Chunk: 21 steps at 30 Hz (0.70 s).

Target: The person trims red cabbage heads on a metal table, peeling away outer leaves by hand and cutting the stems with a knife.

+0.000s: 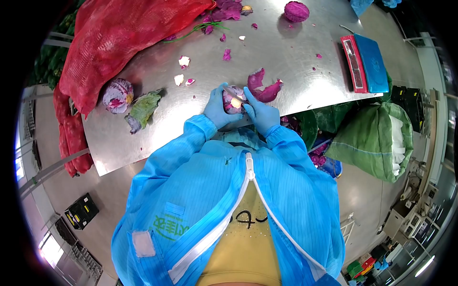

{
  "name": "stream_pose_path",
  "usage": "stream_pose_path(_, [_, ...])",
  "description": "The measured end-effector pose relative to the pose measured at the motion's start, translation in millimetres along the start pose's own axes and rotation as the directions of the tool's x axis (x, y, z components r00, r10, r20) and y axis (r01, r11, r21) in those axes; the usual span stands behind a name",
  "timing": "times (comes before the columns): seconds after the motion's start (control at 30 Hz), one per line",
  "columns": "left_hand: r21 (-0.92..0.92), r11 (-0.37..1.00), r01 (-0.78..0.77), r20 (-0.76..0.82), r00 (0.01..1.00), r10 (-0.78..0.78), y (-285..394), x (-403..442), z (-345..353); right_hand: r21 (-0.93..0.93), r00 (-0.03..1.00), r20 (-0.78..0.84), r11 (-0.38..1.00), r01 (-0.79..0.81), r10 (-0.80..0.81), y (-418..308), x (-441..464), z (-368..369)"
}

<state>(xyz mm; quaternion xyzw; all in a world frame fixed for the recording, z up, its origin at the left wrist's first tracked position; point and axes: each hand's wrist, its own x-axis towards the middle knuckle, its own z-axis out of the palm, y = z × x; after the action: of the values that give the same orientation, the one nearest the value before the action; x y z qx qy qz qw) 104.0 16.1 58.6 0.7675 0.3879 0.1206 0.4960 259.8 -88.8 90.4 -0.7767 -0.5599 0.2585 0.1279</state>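
Left hand curved round the left side of a purple cabbage, held over the table's near edge. Right hand met its right side; its grip could not be told. Torn purple leaf lay just beyond. Second cabbage sat left, beside a green leaf; red mesh sack, far left.
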Motion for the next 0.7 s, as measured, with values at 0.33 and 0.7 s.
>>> stream_pose_path(0.33, [0.144,0.989,-0.036,-0.025,0.999,0.040,9.1,-0.4,3.0,0.354,0.962,-0.179,0.926,-0.134,0.208,0.2,3.8,19.2])
stream_pose_path(0.7, [0.194,0.968,-0.160,0.088,0.986,0.145,11.6,-0.9,-4.1,0.823,0.896,0.047,0.491,-0.284,0.441,39.5,37.0,51.3])
